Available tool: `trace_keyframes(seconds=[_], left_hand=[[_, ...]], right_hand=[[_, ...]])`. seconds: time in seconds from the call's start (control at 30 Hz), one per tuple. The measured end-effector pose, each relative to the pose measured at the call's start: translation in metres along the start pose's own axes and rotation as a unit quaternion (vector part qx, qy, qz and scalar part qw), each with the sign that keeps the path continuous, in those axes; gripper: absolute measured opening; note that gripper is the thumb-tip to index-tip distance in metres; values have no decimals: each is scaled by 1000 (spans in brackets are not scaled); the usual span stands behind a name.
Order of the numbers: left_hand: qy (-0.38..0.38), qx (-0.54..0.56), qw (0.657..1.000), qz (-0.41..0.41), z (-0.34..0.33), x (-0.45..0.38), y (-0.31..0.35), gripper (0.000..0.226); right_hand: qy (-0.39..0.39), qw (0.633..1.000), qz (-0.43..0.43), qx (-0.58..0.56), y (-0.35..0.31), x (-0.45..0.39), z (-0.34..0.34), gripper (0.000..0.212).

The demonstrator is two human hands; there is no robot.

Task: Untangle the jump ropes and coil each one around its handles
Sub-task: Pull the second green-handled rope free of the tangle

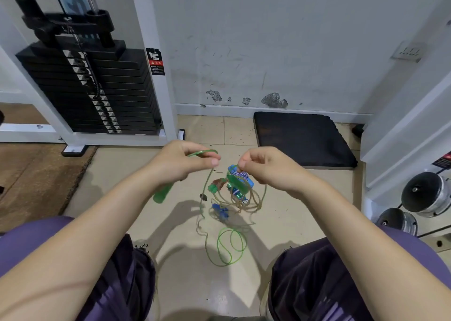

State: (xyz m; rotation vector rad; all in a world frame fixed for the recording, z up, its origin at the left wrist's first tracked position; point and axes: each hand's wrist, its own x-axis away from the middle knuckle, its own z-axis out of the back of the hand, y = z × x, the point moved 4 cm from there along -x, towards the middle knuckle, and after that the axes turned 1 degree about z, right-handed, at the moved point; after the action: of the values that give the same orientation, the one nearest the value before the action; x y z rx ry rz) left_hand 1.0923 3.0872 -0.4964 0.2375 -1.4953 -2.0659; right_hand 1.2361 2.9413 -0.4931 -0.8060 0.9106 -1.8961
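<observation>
Working above the floor (170,259), we are judging the job barely begun: the tangle (234,189) of ropes and handles is dangling between our hands, loose green loops (229,247) trailing below. Our left hand (180,161) is gripping a green handle (163,194) and pinching its cord; our right hand (266,165) is pinching the knot. Nothing is looking coiled.

A gym or weight room. A white cable machine frame (156,81) holds a tall black weight stack (97,86) at left. Chrome dumbbells (425,193) lie at right. A black rubber mat (302,140) rests on the tiled floor (185,259) against a scuffed white wall (280,40).
</observation>
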Motion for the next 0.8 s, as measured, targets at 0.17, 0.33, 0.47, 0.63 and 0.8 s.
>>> trace_keyframes(seconds=[0.17,0.33,0.47,0.63,0.8], left_hand=[[-86,-32,996,-16,-26,2,3,22],[-106,3,994,-1,-21,4,5,12],[-78,62,995,-6,-16,-2,1,16],[-94,62,993,-19,-19,-6,-5,49],[-161,67,984,-23,-27,-3,-7,75]], right_hand=[[3,991,54,-126,-21,6,0,16],[30,987,49,-149,-11,3,9,15],[-44,999,-15,-18,3,2,5,16],[-122,991,-50,35,6,6,-8,16],[-118,990,25,-69,-7,7,-6,19]])
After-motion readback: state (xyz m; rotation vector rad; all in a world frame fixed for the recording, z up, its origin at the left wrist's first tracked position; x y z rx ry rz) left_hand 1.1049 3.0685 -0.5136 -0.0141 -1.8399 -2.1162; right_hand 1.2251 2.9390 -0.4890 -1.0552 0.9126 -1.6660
